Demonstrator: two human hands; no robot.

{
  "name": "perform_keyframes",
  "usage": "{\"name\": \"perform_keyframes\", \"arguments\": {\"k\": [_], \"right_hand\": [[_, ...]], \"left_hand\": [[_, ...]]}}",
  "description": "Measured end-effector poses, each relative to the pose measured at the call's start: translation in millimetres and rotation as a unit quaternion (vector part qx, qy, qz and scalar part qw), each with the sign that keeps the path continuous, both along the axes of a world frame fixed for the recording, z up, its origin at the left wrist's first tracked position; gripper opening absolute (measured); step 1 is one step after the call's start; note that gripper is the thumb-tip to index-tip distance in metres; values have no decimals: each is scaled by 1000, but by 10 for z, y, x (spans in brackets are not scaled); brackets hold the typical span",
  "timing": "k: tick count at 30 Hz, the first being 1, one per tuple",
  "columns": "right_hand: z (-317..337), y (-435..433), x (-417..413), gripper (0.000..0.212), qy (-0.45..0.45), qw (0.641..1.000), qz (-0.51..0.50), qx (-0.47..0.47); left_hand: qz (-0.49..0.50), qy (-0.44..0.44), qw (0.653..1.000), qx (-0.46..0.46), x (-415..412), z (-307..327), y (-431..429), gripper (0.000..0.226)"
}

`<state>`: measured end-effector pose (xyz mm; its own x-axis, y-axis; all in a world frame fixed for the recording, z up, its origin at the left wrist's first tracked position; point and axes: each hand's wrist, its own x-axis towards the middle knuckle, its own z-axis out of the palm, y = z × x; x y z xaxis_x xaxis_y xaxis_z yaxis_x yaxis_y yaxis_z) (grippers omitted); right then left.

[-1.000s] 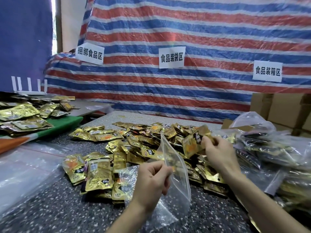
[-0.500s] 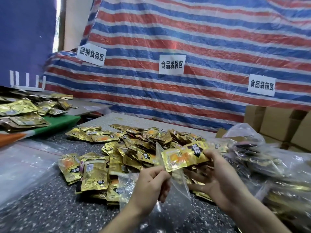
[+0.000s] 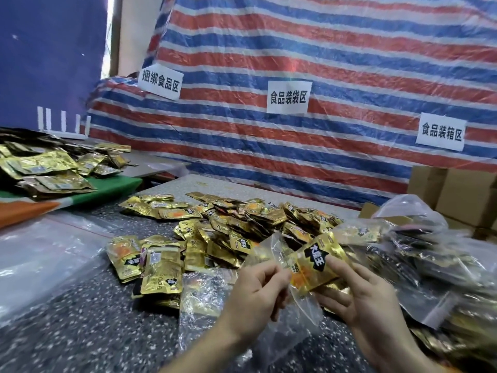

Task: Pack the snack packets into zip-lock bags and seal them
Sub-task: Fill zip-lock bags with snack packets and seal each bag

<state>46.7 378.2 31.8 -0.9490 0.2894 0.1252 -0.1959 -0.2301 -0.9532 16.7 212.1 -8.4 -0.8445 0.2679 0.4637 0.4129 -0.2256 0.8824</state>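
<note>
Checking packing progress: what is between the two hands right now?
Head view: a gold snack packet, held by the right hand, at the mouth of the clear zip-lock bag the left hand pinches.

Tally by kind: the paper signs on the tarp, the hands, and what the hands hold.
white paper signs: 3
hands, left hand and right hand: 2
gold snack packet, held: 1
clear zip-lock bag, held: 1
Total: 7

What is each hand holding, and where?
Left hand pinches the clear bag at its mouth; right hand grips a gold packet by its right side.
</note>
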Motion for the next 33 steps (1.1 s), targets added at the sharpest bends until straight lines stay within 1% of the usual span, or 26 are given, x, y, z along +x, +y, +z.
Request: {"name": "perform_keyframes", "arguments": {"k": [2,4,7,10,11,13,15,16,18,20,22,24,26,27,28,30,32,33], "right_hand": [[-6,-1,10,54,6,999,-12,37],[-25,5,23,60,14,995,-20,93],[-49,-20,59,53,10,980,3,201],[-86,-56,67,37,-17,971,49,232],[-85,-63,66,28,-27,970,56,234],[-64,-68,69,13,-48,973,83,210],[-30,-64,80,9,-69,976,112,176],[-18,-57,75,9,-76,977,114,161],[-14,-33,41,21,-94,981,106,136],[3,-42,10,32,-124,980,126,96],[30,-59,-5,37,-143,975,158,64],[26,-64,-5,46,-128,973,166,95],[10,-54,-15,49,-72,979,110,157],[17,-41,-18,47,-38,981,75,176],[34,-18,-24,45,-11,983,46,176],[96,23,-33,42,18,991,18,131],[157,32,-47,44,25,994,22,101],[175,19,-53,46,26,995,31,96]], "left_hand": [[3,14,1000,-3,15,3,14,35],[7,32,999,0,16,8,24,38],[36,57,998,2,17,29,35,35],[77,99,992,-4,5,24,32,34],[78,106,991,0,7,21,36,35],[81,117,990,12,19,23,42,38],[83,118,989,34,46,39,50,37],[82,117,989,40,59,51,50,35],[77,122,989,31,83,71,47,32],[59,129,990,14,108,77,49,31],[35,136,990,1,130,87,44,30],[22,157,987,-14,132,81,30,29],[21,181,983,-26,114,60,7,31],[24,180,983,-22,109,48,0,35],[33,169,985,-5,101,41,-1,42],[85,133,986,45,49,33,-7,48],[164,118,977,66,-34,45,-28,39],[190,113,973,62,-74,49,-49,36]]}}
